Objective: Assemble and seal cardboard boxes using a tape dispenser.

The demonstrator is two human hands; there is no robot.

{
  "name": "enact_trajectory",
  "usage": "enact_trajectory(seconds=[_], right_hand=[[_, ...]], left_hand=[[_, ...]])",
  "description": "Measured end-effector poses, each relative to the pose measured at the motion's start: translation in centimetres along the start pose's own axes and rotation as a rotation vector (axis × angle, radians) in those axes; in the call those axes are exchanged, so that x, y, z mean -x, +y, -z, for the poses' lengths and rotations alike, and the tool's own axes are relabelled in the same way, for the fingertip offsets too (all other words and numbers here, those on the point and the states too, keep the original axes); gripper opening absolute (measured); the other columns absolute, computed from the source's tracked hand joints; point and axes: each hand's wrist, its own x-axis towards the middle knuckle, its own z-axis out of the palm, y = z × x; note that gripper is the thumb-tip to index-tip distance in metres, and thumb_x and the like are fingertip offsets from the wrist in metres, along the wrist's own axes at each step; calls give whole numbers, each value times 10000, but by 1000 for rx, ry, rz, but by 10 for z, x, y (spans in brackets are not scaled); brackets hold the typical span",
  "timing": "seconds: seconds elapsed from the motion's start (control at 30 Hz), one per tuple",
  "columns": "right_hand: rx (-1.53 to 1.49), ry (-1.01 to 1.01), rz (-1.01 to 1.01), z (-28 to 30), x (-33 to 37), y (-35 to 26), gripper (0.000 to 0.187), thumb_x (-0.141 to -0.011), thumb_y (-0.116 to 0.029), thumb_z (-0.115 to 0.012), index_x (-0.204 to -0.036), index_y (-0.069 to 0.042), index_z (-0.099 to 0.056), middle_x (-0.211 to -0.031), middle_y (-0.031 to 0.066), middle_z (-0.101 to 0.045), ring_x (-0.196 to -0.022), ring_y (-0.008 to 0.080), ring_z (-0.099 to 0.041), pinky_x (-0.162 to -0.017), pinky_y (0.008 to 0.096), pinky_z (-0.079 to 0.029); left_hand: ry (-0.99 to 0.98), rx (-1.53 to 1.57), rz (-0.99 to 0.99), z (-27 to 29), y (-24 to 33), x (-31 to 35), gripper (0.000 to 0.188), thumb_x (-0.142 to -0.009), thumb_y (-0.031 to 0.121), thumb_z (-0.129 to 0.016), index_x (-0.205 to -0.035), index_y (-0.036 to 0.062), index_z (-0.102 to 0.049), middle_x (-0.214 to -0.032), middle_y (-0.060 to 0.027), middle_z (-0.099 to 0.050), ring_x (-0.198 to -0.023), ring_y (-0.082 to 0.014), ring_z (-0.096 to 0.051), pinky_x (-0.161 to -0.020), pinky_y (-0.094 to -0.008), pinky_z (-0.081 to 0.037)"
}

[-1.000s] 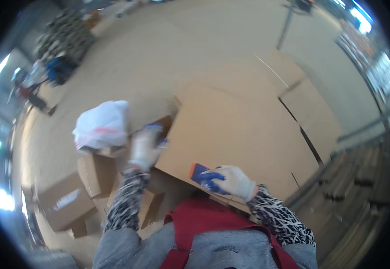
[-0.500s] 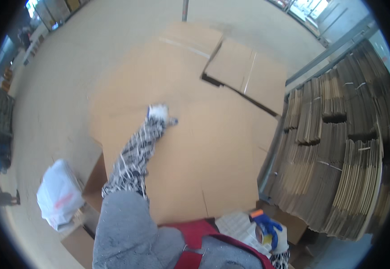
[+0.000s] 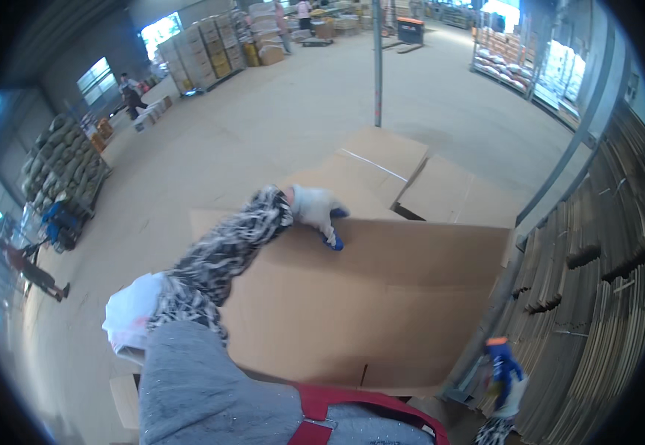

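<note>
1. While the left hand (image 3: pixel 313 207) bends over the board's far edge at the frame's centre, its thumb lies on the near face and its fingers look hooked behind, so it seems to pinch the edge.
2. At the lower right, the right hand (image 3: pixel 511 394) looks curled round an orange-tipped tool (image 3: pixel 497 342), well apart from the board; blur hides the tool's full shape.
3. For handling such a broad panel, I would spread the left grip along the edge, lift evenly so that it bends at its crease, and keep the tool's tip off the face.
4. The cardboard sheet (image 3: pixel 322 319) fills the middle and lower middle: plain brown, darker and apparently tilted up along its upper band, with a faint crosswise crease and a short dark slit near the lower edge.
5. Beyond it lie more flat cardboard pieces (image 3: pixel 450 191); bundled cardboard (image 3: pixel 560 356) lines the right, and a white bag (image 3: pixel 131 315) sits lower left.
</note>
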Motion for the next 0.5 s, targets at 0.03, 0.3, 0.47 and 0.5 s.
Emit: enact_trajectory(seconds=[0.03, 0.3, 0.47, 0.5], right_hand=[[15, 45, 86, 5, -15, -22, 278, -872, -187, -588, -1037, 25, -661, -890, 78, -655, -764, 143, -608, -663, 293, -476], [214, -455, 453, -53, -73, -235, 274, -885, -215, -510, -934, -16, -691, -811, 116, -662, -777, 242, -658, -694, 337, -499], [1041, -682, 933, -129, -9, -303, 351, -867, -370, -541, -999, -77, -683, -824, 179, -667, -784, 331, -659, -715, 411, -515], [1008, -756, 829, -130, -13, -300, 384, -867, -412, -540, -1036, -93, -671, -827, 167, -669, -788, 337, -655, -719, 424, -507]], left_hand=[[-19, -64, 46, 20, 39, 41, 544, -678, 357, -813, -1075, 34, -628, -1048, -126, -660, -951, -269, -641, -751, -340, -505], [787, -627, -217, -36, 58, 104, 504, -598, 180, -761, -1074, 119, -607, -984, -55, -588, -965, -290, -553, -895, -434, -426], [1144, -649, -214, -88, 105, 99, 782, -676, 123, -716, -1400, 141, -420, -1263, -132, -518, -1228, -357, -446, -1084, -533, -281], [1148, -652, -230, -95, 103, 102, 782, -676, 123, -716, -1400, 141, -420, -1263, -132, -518, -1228, -357, -446, -1084, -533, -281]])
